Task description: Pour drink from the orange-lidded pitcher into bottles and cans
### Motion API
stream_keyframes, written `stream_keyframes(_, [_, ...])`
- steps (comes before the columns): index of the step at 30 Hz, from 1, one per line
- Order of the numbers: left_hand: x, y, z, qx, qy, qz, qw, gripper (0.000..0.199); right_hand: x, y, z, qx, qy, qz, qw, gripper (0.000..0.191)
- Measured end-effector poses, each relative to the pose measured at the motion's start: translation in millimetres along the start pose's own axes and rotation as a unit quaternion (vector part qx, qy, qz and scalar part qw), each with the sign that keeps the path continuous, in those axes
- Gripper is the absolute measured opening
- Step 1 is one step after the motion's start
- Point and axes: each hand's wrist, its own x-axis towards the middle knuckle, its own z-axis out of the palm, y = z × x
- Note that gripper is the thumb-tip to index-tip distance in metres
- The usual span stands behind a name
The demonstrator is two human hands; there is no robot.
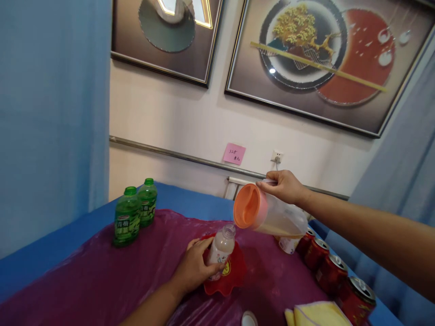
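Note:
My left hand (196, 264) is wrapped round a small clear bottle (223, 244) with a printed label and cloudy liquid inside. The bottle has no cap and stands over a red wavy-edged plate (237, 271). My right hand (284, 186) grips the handle of a translucent pitcher (283, 217) with an orange lid (246, 206). Tipped to the left, the pitcher holds pale yellowish liquid, and its lid edge is just above the bottle's mouth. Whether liquid is flowing between them is hard to make out.
Two green bottles (127, 219) stand at the left on the purple sheet (152, 276). Several red cans (331, 274) line the right edge, beside a white printed container (288, 245). A folded yellow cloth (317, 314) and a white cap (249, 318) lie in front.

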Motion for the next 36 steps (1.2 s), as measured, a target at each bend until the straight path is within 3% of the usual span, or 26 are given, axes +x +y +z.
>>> stream_keyframes(36, [0.0,0.5,-0.1,0.003,0.012,0.008,1.0,0.077,-1.5,0.0,2.3,0.001,-0.006,-0.003,1.0,0.054])
